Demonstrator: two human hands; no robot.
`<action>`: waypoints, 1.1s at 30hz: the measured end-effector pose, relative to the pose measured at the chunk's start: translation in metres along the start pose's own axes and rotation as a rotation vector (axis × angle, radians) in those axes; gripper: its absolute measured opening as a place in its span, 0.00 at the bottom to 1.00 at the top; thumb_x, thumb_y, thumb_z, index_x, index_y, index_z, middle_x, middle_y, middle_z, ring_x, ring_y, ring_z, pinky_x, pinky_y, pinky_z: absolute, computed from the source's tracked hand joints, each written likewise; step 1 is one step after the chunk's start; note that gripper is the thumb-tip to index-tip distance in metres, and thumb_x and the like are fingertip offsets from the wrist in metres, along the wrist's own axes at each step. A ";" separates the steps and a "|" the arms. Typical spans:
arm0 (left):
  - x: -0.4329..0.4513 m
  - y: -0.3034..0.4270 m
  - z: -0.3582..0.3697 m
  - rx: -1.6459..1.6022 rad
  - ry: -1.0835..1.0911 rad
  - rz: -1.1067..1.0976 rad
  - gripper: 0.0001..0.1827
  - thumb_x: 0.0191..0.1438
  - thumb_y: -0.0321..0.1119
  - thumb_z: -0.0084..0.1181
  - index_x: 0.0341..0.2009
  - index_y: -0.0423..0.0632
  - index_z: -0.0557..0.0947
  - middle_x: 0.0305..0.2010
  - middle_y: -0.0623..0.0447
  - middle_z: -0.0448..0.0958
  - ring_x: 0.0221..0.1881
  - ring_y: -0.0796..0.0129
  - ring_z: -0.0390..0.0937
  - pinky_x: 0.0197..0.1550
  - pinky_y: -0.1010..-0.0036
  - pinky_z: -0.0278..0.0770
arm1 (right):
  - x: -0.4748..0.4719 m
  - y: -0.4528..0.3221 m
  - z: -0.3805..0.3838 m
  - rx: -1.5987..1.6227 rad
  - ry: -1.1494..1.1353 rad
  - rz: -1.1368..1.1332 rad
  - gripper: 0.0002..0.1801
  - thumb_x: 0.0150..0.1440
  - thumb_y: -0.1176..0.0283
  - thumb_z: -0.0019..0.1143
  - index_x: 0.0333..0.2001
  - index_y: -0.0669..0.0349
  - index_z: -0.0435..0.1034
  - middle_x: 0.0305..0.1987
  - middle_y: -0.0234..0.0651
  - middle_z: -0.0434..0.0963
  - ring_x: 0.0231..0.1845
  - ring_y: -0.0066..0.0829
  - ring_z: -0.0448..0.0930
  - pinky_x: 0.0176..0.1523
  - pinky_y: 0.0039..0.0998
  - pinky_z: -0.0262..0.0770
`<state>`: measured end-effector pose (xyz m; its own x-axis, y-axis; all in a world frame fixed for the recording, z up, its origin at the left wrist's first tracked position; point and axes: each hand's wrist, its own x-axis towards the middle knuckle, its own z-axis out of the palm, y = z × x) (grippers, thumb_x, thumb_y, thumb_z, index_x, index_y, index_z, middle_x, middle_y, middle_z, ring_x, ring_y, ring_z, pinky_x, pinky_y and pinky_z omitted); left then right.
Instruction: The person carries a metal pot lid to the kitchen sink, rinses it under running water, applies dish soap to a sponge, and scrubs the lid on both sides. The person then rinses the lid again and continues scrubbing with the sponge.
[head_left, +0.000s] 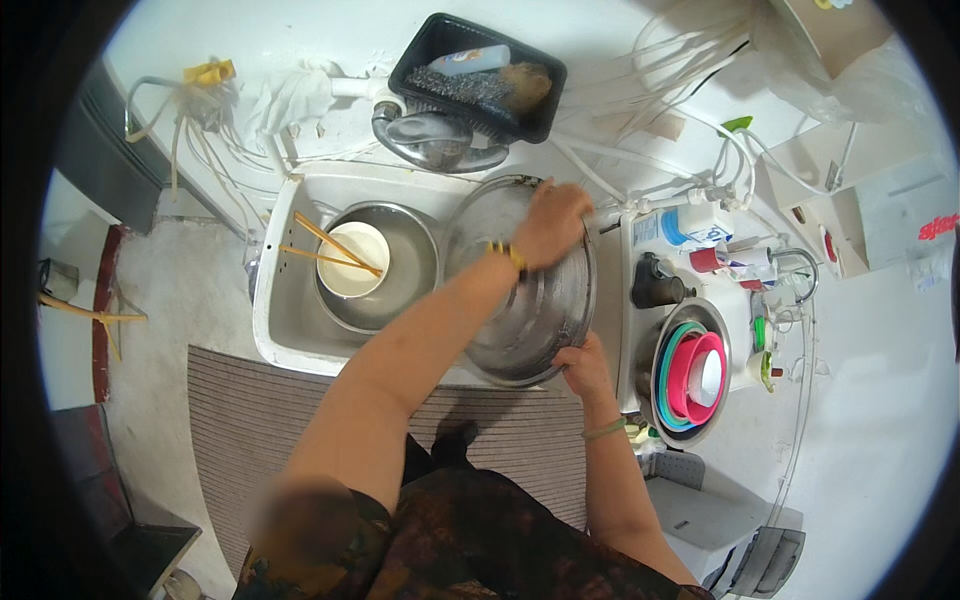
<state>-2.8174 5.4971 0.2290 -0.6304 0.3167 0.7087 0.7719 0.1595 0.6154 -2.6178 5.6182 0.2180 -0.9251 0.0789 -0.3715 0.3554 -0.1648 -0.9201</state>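
A large round metal basin or lid (487, 330) is tilted over the right part of the white sink (270, 337). My right hand (583, 367) grips its near right rim, thumb on the face turned to me. My left hand (551, 225) reaches across to the far right rim, fingers curled; whether it holds something there is hidden. In the sink's left part sits a steel bowl (416, 262) with cloudy water. Inside it is a white bowl (367, 240) with a pair of wooden chopsticks (337, 244) lying across it.
A chrome faucet (435, 139) is behind the sink, below a black plastic basket (551, 105) holding a bottle and steel wool. At right, a steel basin (701, 442) holds nested colored bowls, near a dark cup (660, 291) and a white jug (705, 225). A striped mat (255, 420) lies underfoot.
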 end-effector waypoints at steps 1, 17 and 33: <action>0.001 -0.022 -0.006 -0.028 -0.001 -0.024 0.06 0.46 0.28 0.42 0.30 0.45 0.71 0.33 0.46 0.69 0.38 0.51 0.66 0.41 0.59 0.61 | 0.001 0.000 0.011 0.067 -0.038 0.035 0.23 0.34 0.91 0.44 0.39 0.68 0.70 0.33 0.37 0.77 0.30 0.29 0.76 0.33 0.24 0.70; 0.002 -0.016 0.024 0.191 -0.240 0.009 0.07 0.41 0.31 0.48 0.17 0.42 0.75 0.22 0.44 0.73 0.30 0.47 0.69 0.38 0.58 0.65 | -0.009 0.021 0.010 -0.131 0.024 0.099 0.20 0.35 0.89 0.47 0.37 0.67 0.70 0.34 0.37 0.75 0.34 0.29 0.76 0.36 0.26 0.71; -0.048 0.047 0.067 0.023 -0.096 0.133 0.12 0.49 0.29 0.45 0.37 0.40 0.76 0.51 0.38 0.69 0.54 0.47 0.65 0.57 0.60 0.61 | -0.002 0.023 -0.020 0.235 0.005 0.042 0.22 0.33 0.92 0.44 0.37 0.68 0.70 0.33 0.38 0.76 0.30 0.29 0.76 0.29 0.25 0.70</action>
<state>-2.7456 5.5524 0.2006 -0.5129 0.4244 0.7462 0.8502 0.1309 0.5099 -2.6047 5.6338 0.1949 -0.9092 0.0718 -0.4100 0.3521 -0.3926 -0.8496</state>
